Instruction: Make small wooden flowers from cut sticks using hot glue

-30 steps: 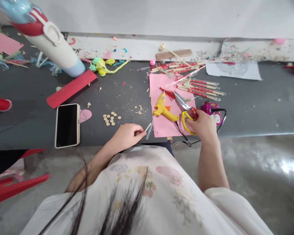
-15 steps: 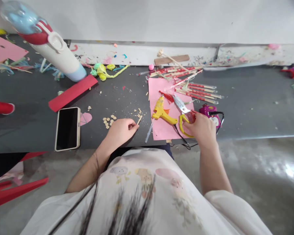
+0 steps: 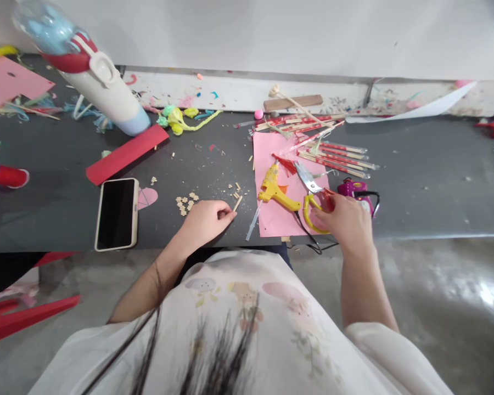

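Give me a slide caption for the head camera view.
Left hand pinches a pale stick; right hand grips scissors; a yellow glue gun lies between them on pink paper.

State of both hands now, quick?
Left hand: closed, pinching a thin, pale wooden stick.
Right hand: closed on the handles of silver-bladed metal scissors with yellow and red handles.
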{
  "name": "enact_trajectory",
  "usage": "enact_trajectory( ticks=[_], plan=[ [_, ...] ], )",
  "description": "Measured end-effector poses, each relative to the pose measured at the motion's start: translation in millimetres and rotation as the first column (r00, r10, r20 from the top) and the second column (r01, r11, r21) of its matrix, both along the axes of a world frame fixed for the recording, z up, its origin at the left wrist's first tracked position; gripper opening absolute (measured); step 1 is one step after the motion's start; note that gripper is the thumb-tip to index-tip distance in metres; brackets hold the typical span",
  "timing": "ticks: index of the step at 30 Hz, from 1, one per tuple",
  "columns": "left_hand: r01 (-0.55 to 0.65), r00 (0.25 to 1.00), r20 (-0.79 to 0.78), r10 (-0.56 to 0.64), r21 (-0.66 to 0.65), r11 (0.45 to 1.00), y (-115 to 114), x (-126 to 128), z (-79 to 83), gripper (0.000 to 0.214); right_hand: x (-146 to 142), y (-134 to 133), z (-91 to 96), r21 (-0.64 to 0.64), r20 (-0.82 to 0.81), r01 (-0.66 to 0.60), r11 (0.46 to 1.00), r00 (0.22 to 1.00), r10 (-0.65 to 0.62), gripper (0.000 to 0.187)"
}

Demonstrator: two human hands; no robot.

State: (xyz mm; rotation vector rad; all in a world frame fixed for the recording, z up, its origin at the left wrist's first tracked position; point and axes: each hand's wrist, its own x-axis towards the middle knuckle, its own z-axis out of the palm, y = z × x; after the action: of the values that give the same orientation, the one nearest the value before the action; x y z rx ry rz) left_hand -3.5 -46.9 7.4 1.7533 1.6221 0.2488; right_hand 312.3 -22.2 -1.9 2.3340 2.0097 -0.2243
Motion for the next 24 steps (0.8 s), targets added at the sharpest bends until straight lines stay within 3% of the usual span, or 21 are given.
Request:
enact_trajectory(
  ticks=[6,13,15,19,24],
  plan=[
    [-0.058,0.996,0.072,0.059,-0.005,0.998,-1.4,0.1,-0.7,0.027,-10.6,-8.7,17.9,0.158,-0.05,0.002,0.988,0.999,0.006,0.034],
    [-0.085,0.984,0.158,0.083,0.008,0.996,-2.7,2.6,-2.7,0.028,-72.2,-12.6,27.2,0.348,-0.306,-0.164,0.923,0.911,0.277,0.018],
    [-0.099,0.978,0.186,0.094,0.013,0.995,-3.5,3.2,-1.9,0.028,-87.1,-9.7,25.3,0.328,-0.481,-0.158,0.931,0.82,0.308,0.016],
    [-0.119,0.968,0.226,0.11,0.03,0.992,-5.8,2.8,0.5,0.027,-103.9,-0.9,16.7,0.218,-0.817,-0.052,0.975,0.537,0.211,0.014],
    [-0.144,0.943,0.31,0.121,0.052,0.988,-8.1,1.4,1.6,0.024,-110.0,4.0,10.6,0.028,-0.971,-0.039,0.999,0.236,0.036,0.015]
  ],
)
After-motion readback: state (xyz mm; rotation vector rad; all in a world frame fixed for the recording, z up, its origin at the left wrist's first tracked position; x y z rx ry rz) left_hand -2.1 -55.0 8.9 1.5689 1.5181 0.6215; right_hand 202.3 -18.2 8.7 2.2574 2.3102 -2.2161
